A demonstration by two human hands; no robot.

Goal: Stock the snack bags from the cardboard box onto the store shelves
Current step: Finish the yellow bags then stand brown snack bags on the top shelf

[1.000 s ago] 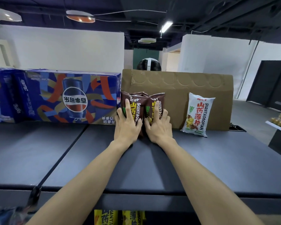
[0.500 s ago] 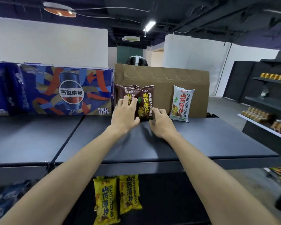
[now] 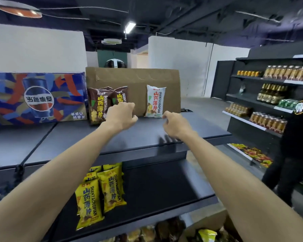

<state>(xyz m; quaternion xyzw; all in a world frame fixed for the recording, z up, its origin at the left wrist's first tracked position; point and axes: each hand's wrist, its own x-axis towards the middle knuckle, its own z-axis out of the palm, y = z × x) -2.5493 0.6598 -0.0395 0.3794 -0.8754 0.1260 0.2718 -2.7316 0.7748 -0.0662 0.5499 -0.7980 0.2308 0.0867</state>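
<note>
— Two shelves matter here, the top shelf (image 3: 191, 130) and the lower shelf (image 3: 164, 193). What's on them?

— On the top one, a big blue soda carton (image 3: 37, 98) at my left, then a flat cardboard sheet (image 3: 133, 79) standing at the back. Two brown snack bags (image 3: 103, 103) stand upright against it, touching each other, and a white snack bag (image 3: 155, 101) stands apart to their right. The lower shelf holds upright yellow snack bags (image 3: 101, 191) at its left end.

— And the box you're stocking from?

— The cardboard box (image 3: 212, 224) is down at the bottom right, under my right forearm, with loose bags inside; I can't count them.

— Your hands?

— My left hand (image 3: 121, 116) has loosely curled fingers just in front of the right brown bag, gripping nothing I can see. My right hand (image 3: 175, 124) hovers over the shelf, fingers bent, empty, just below the white bag.

— So the next move?

— I'd judge the next bags lie below and to my right, well apart from both hands. The right hand is nearer, so it should drop to the box.
</note>
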